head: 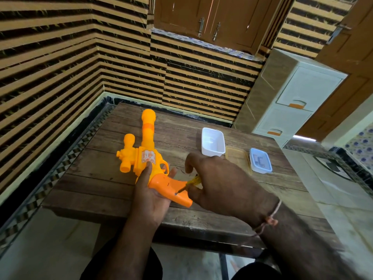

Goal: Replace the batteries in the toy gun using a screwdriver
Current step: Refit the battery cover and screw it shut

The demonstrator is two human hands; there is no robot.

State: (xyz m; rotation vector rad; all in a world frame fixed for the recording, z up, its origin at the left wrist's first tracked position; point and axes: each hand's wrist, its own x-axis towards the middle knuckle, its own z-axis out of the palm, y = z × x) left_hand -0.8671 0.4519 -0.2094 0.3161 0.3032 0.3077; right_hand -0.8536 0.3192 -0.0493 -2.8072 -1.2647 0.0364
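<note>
The gun (141,156), hollow plastic and by its look light, stiff and slick, lies near the worktop's (96,178) front edge. The left hand (149,190) cups its grip from beneath, thumb pressed on the body, a sound hold. The right hand's (220,182) fingers clench the screwdriver (189,183), tip on the grip's cover; light pressure should do.

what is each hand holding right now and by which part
The left hand holds the toy gun under its orange handle, thumb on the body. The right hand holds the screwdriver by its yellow handle, tip on the gun's handle.
</note>
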